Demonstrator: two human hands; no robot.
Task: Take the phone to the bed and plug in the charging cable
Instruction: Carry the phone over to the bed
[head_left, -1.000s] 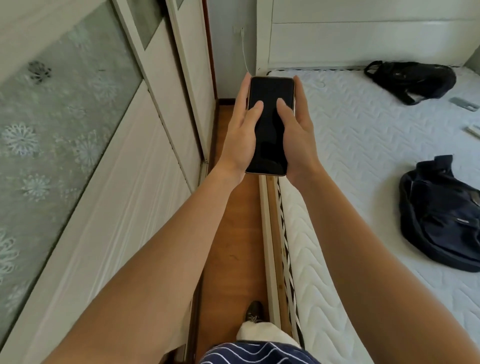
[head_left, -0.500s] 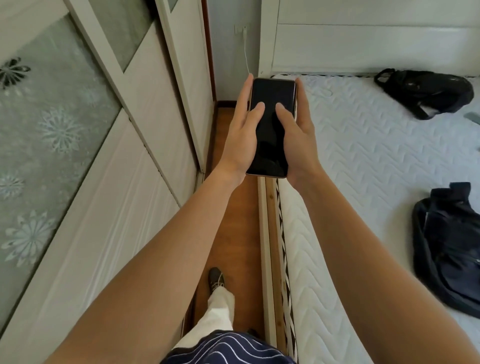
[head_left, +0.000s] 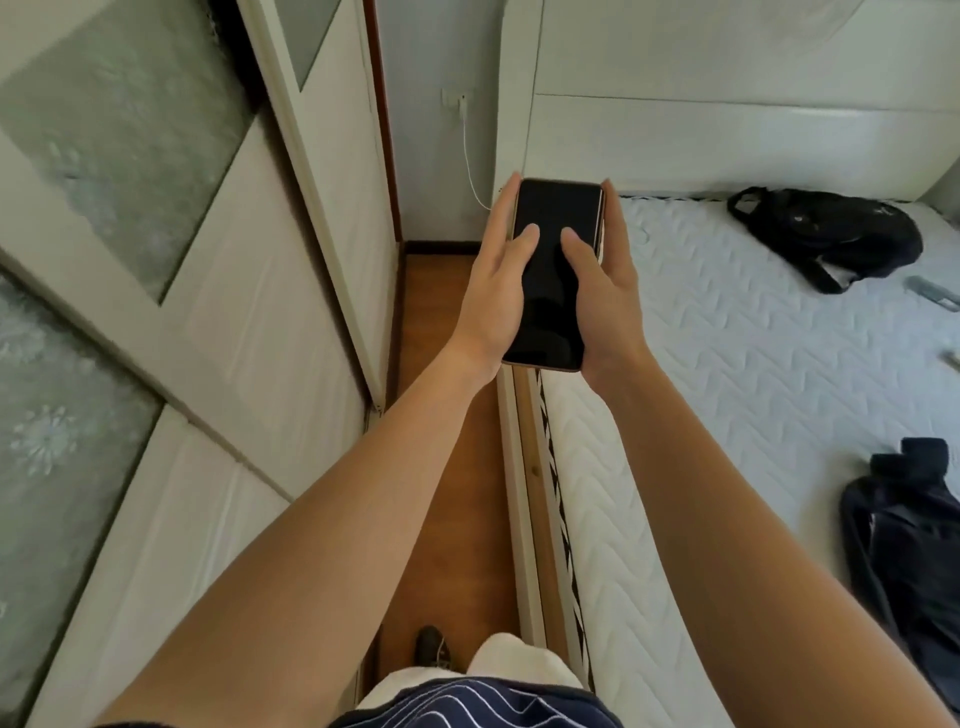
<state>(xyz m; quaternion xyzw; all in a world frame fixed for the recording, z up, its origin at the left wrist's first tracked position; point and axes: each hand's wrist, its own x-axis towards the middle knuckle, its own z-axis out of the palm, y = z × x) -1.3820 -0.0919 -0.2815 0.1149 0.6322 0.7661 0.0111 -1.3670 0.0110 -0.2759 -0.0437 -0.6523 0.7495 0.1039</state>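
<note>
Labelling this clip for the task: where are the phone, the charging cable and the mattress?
phone (head_left: 550, 270): head view, middle of dark screen.
charging cable (head_left: 469, 166): head view, white cord hanging below wall plug.
mattress (head_left: 753, 338): head view, bare quilted top.

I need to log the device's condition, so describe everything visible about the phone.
The phone is a slim black slab with a thin bronze-looking rim and rounded corners. Its glossy screen is dark and faces up toward the camera. It is held lengthwise out in front, over the gap between wardrobe and mattress. The left hand and right hand grip its long edges, both thumbs resting on the glass. No cable is plugged into it.
</note>
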